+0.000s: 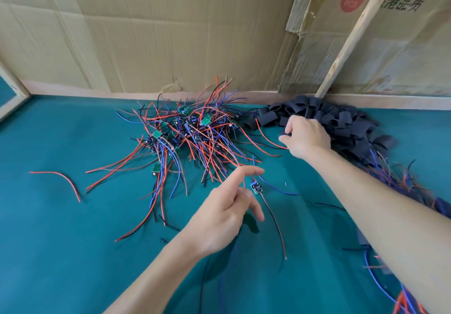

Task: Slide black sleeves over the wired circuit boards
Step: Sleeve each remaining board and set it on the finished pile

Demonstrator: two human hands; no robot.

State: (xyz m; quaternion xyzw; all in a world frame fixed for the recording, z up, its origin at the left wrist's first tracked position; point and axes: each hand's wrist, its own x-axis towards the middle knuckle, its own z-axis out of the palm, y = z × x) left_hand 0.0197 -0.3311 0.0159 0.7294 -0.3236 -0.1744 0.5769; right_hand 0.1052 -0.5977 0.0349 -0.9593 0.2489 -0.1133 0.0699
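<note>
On the green table [73,240] the left hand [224,213] hovered with its fingers loosely spread, gripping nothing — a small wired circuit board [256,188] lay just beside its fingertips, its red and blue leads trailing over the cloth. The right hand [306,135] reached to the near edge of the heap of black sleeves [341,121] against the cardboard wall [170,33], fingers curled; whether it had pinched a sleeve could not be told. The tangled pile of wired boards [188,130] lay left of the sleeves.
</note>
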